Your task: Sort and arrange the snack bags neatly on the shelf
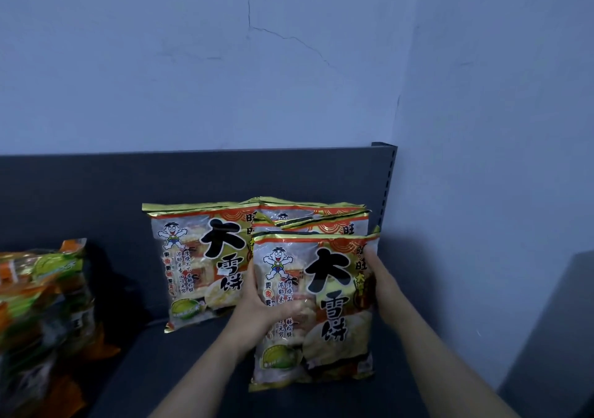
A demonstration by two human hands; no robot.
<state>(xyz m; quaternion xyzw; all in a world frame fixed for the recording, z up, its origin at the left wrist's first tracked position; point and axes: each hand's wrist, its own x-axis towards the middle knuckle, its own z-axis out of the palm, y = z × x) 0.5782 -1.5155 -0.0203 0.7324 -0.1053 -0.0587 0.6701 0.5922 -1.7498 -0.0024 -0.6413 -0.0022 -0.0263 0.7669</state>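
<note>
Snack bags on a dark shelf with a back panel, tucked into the right corner of a cracked wall. Far left: blurred heap of orange-and-green bags, slumped, well apart from the rest. Centre-right: gold-trimmed rice-cracker bags, all upright. Leaning bag propped on the back panel, rear bags (at least two) tucked behind the front bag. Front bag just ahead of the row, bottom edge at or on the deck, cannot tell which. Clamped from both sides: left hand curled over its left edge and face, right hand gripping the upper right edge. Likely light, puffy, slick film, with brittle contents, so no squeezing the middle. Best taken by the side seams or top seal. Through the clear panels: pale round crackers.
</note>
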